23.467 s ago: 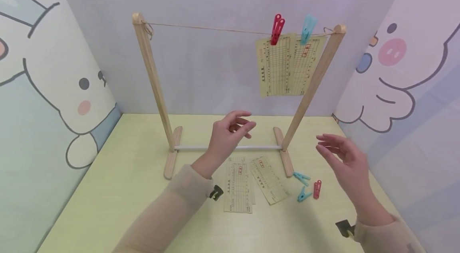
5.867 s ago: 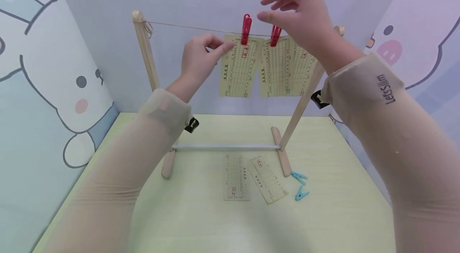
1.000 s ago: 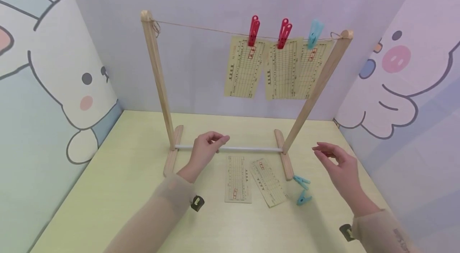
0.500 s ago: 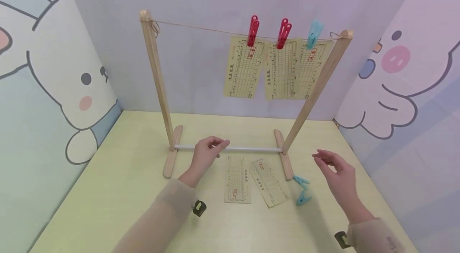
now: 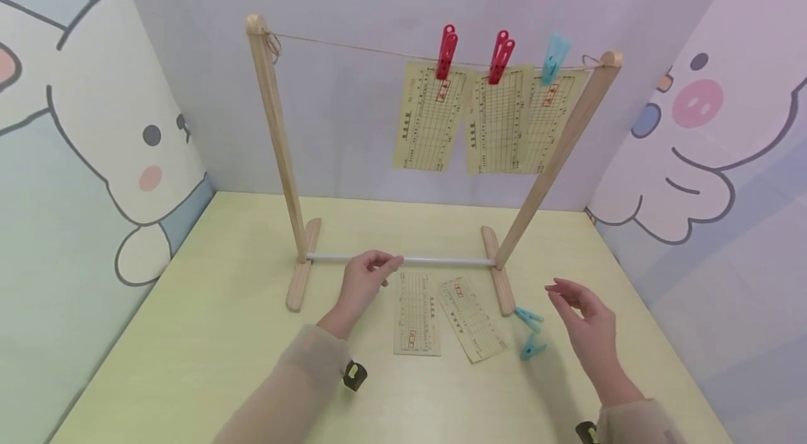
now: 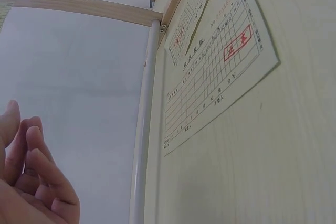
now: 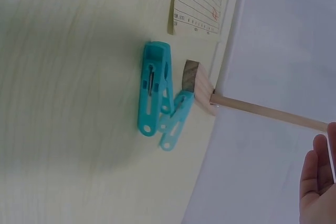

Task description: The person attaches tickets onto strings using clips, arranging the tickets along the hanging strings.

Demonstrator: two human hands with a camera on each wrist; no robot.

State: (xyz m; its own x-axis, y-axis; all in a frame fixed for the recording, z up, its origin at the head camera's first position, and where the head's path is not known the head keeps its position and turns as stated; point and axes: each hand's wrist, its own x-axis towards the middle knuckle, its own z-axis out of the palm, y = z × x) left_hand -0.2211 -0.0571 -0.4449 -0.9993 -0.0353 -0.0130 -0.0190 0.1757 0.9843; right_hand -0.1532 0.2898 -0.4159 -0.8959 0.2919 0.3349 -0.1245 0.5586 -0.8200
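My left hand [image 5: 366,283] hovers beside the left paper slip [image 5: 416,321] on the table, its fingers loosely bent and holding nothing. A second printed slip [image 5: 473,325] lies at an angle to the right of it. Near two blue clothespins, the front one [image 5: 532,347] and the rear one [image 5: 528,318], my right hand [image 5: 586,325] hangs in the air with nothing in it. From the string hang three yellowish slips: the left [image 5: 429,129] and middle [image 5: 494,129] under a red clothespin [image 5: 446,53] each, the right [image 5: 551,122] under a light blue clothespin [image 5: 555,59].
A wooden frame with a left post [image 5: 277,143] and right post [image 5: 557,157] carries the string [image 5: 347,46]. A white rod [image 5: 447,262] joins its feet low over the table [image 5: 208,332]. Cartoon-printed panels [image 5: 101,150] stand on both sides.
Compared with the oldest frame, a third slip hangs at the left of the others, and the red clothespin has gone from the table to the string. Over the last second both hands have lowered slightly.
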